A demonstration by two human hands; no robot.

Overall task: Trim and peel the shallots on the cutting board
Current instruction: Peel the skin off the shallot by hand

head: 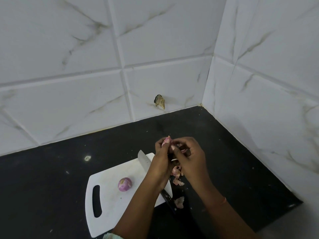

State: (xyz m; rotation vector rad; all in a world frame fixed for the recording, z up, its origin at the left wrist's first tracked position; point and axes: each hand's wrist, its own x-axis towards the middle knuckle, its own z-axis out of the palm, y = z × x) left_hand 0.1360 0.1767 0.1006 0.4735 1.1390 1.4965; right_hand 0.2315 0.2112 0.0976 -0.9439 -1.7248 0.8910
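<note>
A white cutting board (110,192) with a handle slot lies on the black counter. One peeled purple shallot (124,184) rests on it. Above the board's far right corner my left hand (161,158) grips another shallot (166,140), pinkish with skin on it. My right hand (188,157) meets it there and pinches at the skin with thumb and fingers. A knife (144,159) lies across the board's right side, its blade pointing away, its dark handle near the board's front right corner and mostly hidden under my left forearm.
Loose pink shallot skins (177,176) lie on the black counter (51,178) just right of the board, another scrap near the knife handle. White marble-look tiled walls close the back and the right side, meeting in a corner.
</note>
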